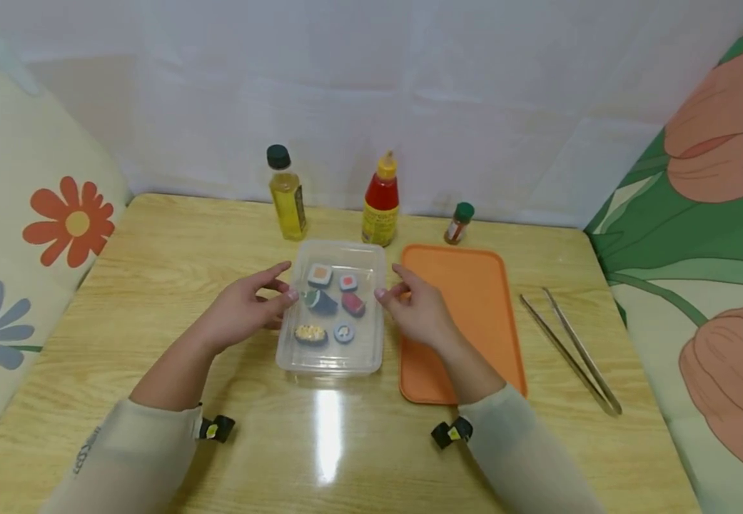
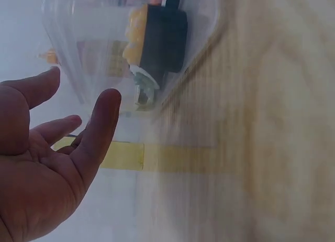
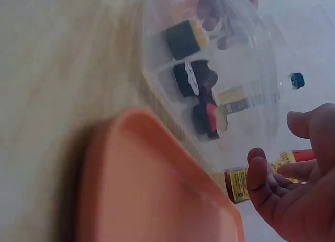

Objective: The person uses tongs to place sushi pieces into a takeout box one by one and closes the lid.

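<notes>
A clear plastic box (image 1: 329, 357) stands on the table with several sushi pieces inside, among them a corn-topped piece (image 1: 310, 334) and a white roll with an orange centre (image 1: 320, 275). My left hand (image 1: 245, 307) is at its left side, thumb tip right at the rim and fingers loosely spread. On the right side, my right hand (image 1: 417, 307) mirrors it, with thumb and forefinger extended toward the wall of the box. Both wrist views show a gap between the fingers and the box, and neither hand grips it.
An orange tray (image 1: 467, 321) lies beneath the right forearm, with metal tongs (image 1: 577, 357) farther right. Behind the box stand an oil bottle (image 1: 288, 203), a red sauce bottle (image 1: 380, 207) and a small green-capped jar (image 1: 458, 223). A white cloth (image 1: 371, 86) hangs behind the table.
</notes>
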`<state>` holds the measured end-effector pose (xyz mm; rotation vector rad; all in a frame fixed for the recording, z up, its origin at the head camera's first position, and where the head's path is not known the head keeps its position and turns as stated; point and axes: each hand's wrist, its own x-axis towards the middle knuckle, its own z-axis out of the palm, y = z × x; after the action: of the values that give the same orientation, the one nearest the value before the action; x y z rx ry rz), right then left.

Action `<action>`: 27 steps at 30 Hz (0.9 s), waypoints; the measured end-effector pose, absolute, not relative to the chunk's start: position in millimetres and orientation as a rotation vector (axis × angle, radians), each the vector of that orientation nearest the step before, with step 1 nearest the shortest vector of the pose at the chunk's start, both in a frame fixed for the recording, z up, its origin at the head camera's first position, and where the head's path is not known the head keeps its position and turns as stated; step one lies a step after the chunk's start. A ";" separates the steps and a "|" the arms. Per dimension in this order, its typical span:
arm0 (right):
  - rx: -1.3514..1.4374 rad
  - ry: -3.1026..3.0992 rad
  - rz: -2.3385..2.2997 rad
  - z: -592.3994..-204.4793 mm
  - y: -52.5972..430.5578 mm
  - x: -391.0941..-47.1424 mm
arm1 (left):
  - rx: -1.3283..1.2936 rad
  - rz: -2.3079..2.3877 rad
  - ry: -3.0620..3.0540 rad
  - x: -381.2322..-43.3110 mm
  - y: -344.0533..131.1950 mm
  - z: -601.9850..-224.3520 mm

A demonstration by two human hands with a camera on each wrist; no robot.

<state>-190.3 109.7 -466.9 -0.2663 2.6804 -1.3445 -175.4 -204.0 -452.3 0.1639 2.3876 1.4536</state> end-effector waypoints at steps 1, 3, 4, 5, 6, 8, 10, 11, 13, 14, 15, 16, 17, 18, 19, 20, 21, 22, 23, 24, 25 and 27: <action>-0.244 2.677 -1.345 -466.3 107.9 -196.2 | 0.166 1.441 2.403 -181.4 -203.6 -451.9; -0.219 2.666 -1.349 -465.4 103.6 -207.3 | 0.168 1.408 2.438 -192.9 -202.4 -451.4; -0.212 2.673 -1.335 -464.9 101.4 -212.5 | 0.169 1.390 2.458 -198.4 -201.5 -451.3; -0.209 2.682 -1.321 -464.5 99.3 -217.5 | 0.164 1.362 2.483 -203.8 -200.5 -451.0; -0.205 2.688 -1.308 -464.1 97.3 -222.1 | 0.160 1.340 2.502 -209.0 -199.3 -451.1; -0.211 2.706 -1.279 -464.3 93.9 -230.3 | 0.149 1.310 2.530 -218.4 -197.2 -452.7; -0.213 2.726 -1.250 -464.7 91.4 -236.4 | 0.140 1.304 2.547 -226.0 -194.4 -454.9; -0.212 2.728 -1.250 -465.0 90.6 -238.6 | 0.137 1.307 2.551 -229.0 -192.8 -456.2; -0.208 2.730 -1.252 -465.5 89.6 -241.4 | 0.130 1.334 2.551 -233.7 -190.6 -459.1; -0.206 2.729 -1.254 -465.8 89.4 -242.2 | 0.123 1.345 2.554 -235.1 -189.5 -460.2; -0.203 2.727 -1.261 -466.0 89.3 -242.6 | 0.117 1.358 2.553 -236.0 -188.8 -461.2; -0.199 2.726 -1.270 -466.2 89.4 -242.8 | 0.109 1.368 2.554 -236.5 -188.2 -462.2; -0.196 2.725 -1.281 -466.6 89.7 -243.0 | 0.096 1.375 2.554 -236.6 -187.7 -462.9; -0.191 2.724 -1.290 -466.9 90.1 -243.1 | 0.084 1.383 2.555 -236.6 -187.4 -463.6; -0.186 2.717 -1.308 -467.3 90.5 -243.3 | 0.073 1.390 2.556 -236.3 -187.0 -464.3; -0.182 2.711 -1.321 -467.4 90.9 -243.5 | 0.065 1.397 2.556 -236.0 -186.5 -464.8; -0.175 2.698 -1.342 -467.3 91.2 -243.6 | 0.059 1.404 2.556 -235.8 -186.0 -465.6; -0.169 2.686 -1.362 -466.9 91.4 -243.7 | 0.054 1.409 2.557 -235.6 -185.6 -466.3; -0.164 2.670 -1.383 -466.8 91.8 -243.9 | 0.050 1.411 2.558 -235.5 -185.3 -467.0; -0.160 2.653 -1.400 -466.4 91.9 -244.0 | 0.047 1.413 2.559 -235.5 -185.2 -467.6; -0.160 2.634 -1.419 -466.3 91.8 -244.2 | 0.045 1.414 2.559 -235.4 -185.2 -468.1; -0.154 2.606 -1.445 -465.4 91.6 -244.0 | 0.038 1.413 2.558 -235.4 -185.1 -468.5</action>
<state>-244.0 91.6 -465.4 -0.1541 2.6063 -1.4446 -235.4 -185.1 -468.5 0.0379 2.5577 1.4132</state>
